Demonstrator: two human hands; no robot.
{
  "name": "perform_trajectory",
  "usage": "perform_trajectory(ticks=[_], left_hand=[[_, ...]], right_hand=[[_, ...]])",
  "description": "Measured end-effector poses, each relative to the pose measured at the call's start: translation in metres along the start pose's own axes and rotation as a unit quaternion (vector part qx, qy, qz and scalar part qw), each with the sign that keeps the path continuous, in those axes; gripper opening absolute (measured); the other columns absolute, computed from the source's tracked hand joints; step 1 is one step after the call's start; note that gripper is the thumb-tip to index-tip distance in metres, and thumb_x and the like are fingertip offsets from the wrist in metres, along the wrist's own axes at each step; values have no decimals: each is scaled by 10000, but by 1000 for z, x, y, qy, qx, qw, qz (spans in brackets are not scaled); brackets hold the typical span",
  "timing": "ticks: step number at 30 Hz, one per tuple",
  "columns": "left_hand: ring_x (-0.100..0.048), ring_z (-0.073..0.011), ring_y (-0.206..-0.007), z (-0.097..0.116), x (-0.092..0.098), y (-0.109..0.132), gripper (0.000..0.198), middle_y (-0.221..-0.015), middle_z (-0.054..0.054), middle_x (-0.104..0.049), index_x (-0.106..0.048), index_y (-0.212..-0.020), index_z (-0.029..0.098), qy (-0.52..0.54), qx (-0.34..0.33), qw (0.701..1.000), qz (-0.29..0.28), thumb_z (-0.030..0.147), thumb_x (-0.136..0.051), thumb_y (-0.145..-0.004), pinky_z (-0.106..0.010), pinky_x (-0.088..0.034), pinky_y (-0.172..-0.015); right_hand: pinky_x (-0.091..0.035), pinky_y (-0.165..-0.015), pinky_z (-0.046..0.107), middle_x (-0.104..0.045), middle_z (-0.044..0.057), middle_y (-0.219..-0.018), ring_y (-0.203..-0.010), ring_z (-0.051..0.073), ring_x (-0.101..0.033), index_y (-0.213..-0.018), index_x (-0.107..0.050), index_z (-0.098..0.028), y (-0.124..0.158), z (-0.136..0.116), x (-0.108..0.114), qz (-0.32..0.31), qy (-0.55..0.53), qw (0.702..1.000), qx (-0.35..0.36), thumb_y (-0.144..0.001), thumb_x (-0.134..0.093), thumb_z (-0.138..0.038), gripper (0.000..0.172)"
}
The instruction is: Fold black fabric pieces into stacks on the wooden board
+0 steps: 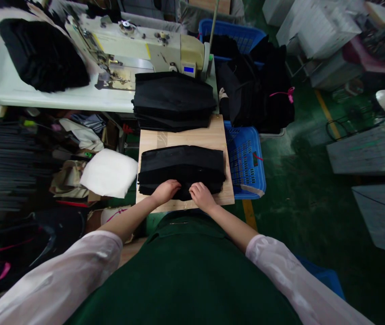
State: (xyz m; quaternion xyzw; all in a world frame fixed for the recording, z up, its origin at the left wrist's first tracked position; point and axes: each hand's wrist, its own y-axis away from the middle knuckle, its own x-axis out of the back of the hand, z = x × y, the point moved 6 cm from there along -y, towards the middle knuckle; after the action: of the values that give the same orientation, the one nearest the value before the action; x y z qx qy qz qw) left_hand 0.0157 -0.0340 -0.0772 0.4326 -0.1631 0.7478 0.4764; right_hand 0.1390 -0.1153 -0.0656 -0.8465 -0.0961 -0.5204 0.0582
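Note:
A stack of black fabric pieces (183, 159) lies on a light wooden board (217, 135) in front of me. At its near edge, my left hand (166, 191) has its fingers curled and pinched on the fabric. A short way to the right, my right hand (202, 196) pinches the same edge, thumb and fingers together. Fingertips of both hands are partly lost against the dark cloth. Beyond, a second black fabric stack (174, 92) rests across the board's far end and the sewing table's edge.
A sewing machine (158, 52) stands on the white table (43, 100), with black cut pieces (43, 54) at left. Blue baskets (249, 162) flank the board on the right, near a dark fabric heap (263, 95). White folded material (109, 173) sits left of the board.

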Motion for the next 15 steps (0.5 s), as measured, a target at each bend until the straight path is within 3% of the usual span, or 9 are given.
perform_trajectory(ticks=[3,5,11,15], left_hand=[[-625,-190,-898,-7,1,-5,231,-938,-76,-679,-688,-968,170,33,4,999,-5,175,-468,-895,-312,-500,-855],[-631,-189,-905,-10,1,-6,221,-950,-76,-687,-690,-961,167,40,4,999,-6,165,-483,-883,-311,-500,-866],[-630,-181,-901,-14,0,-4,211,-934,-77,-687,-689,-950,151,81,-6,997,10,168,-490,-882,-306,-499,-864],[-627,-168,-870,-14,6,-4,204,-898,-68,-681,-690,-923,151,119,-12,993,10,212,-497,-897,-286,-498,-834]], right_hand=[[-376,-797,335,-599,86,-976,-917,212,-480,-972,-628,-170,3,-14,0,-35,44,996,65,-968,-466,-263,187],[-369,-772,334,-602,87,-973,-914,213,-478,-971,-637,-168,3,-17,-5,-64,65,993,72,-952,-501,-267,169],[-383,-776,304,-627,68,-923,-912,196,-506,-874,-634,-166,0,-11,-14,-80,46,996,-4,-953,-485,-209,173],[-404,-789,276,-645,64,-940,-888,180,-540,-959,-613,-154,-3,0,-13,-65,6,994,-88,-965,-448,-165,166]])
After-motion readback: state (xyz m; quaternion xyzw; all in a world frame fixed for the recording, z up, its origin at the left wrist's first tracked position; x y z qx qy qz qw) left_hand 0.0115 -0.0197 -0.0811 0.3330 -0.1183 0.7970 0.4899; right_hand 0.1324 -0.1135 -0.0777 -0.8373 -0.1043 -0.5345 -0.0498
